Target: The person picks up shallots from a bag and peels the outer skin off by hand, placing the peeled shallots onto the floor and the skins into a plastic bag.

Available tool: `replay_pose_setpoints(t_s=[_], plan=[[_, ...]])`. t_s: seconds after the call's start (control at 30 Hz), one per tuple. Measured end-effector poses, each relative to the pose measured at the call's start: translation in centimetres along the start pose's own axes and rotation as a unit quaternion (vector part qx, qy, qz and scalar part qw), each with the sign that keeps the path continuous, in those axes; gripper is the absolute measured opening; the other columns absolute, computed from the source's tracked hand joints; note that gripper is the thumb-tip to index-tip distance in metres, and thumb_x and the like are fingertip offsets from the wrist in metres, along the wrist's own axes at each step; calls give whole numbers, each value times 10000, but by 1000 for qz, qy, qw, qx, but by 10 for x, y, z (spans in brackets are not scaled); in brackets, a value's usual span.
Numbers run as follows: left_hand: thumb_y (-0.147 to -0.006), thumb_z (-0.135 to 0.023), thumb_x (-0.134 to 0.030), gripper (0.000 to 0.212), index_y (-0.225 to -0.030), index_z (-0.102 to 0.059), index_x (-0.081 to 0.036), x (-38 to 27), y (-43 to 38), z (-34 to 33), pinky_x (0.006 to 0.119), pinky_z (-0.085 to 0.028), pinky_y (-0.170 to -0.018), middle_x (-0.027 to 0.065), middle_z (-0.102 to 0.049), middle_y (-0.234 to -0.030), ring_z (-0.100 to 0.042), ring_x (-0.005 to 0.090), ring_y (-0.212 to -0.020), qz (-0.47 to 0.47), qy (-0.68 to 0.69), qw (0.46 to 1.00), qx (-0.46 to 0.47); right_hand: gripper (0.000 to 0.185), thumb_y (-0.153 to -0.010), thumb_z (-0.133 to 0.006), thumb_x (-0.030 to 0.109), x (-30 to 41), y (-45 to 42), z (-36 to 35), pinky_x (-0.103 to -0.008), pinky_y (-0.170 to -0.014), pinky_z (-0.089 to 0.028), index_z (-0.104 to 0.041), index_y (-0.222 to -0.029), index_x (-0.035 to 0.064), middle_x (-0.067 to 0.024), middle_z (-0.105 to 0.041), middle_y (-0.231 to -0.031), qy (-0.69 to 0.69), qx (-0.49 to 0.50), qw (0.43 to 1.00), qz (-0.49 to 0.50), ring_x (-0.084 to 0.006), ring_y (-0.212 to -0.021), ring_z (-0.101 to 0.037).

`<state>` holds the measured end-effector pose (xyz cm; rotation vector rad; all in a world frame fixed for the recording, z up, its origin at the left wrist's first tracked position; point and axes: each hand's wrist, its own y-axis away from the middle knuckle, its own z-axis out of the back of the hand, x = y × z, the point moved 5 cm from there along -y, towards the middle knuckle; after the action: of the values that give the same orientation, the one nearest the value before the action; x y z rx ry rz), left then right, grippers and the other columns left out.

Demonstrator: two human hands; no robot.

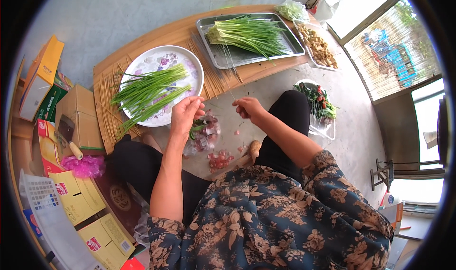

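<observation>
My right hand [249,108] is held above the floor with its fingers curled. A thin metal skewer [228,87] runs up from its fingertips towards the table edge. My left hand [187,114] is raised near the plate's lower right rim, thumb against the fingers; whether something thin lies between them cannot be told. The round white plate [197,78] with purple flower prints bears cut garlic chives [153,81] in two bunches. A steel tray [242,58] at the back holds a larger heap of chives [245,35], with several thin metal skewers [228,58] across its near side.
Bamboo skewers [110,88] lie on the wooden table [156,31]. A clear tub [317,47] holds tan chunks. Bagged onions [206,131], loose red pieces [219,160] and a container of greens [317,99] are on the floor. Cardboard boxes [80,117] and a knife [74,149] are left.
</observation>
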<state>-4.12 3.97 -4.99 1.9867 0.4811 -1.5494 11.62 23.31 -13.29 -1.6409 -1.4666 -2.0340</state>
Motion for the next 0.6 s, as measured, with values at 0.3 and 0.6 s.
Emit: replay_pose_setpoints(t_s=[0.3, 0.6], plan=[[-950, -564, -260, 357, -1207, -543, -14, 6, 8, -13, 194, -462, -536, 88, -645, -1036, -583, 74, -589, 47, 23, 998, 22, 159, -936, -532, 195, -13, 167, -53, -224, -490, -369, -584, -927, 45, -2, -545, -633, -145, 150, 977, -33, -103, -516, -468], [-950, -564, -258, 306, -1140, -575, -19, 4, 14, -32, 194, -380, -457, 69, -642, -872, -508, 62, -519, 71, 85, 981, 157, 192, -946, -555, 179, -10, 190, -78, -200, -455, -367, -633, -842, 38, 1, -592, -643, 22, 225, 974, 25, -54, -500, -472]])
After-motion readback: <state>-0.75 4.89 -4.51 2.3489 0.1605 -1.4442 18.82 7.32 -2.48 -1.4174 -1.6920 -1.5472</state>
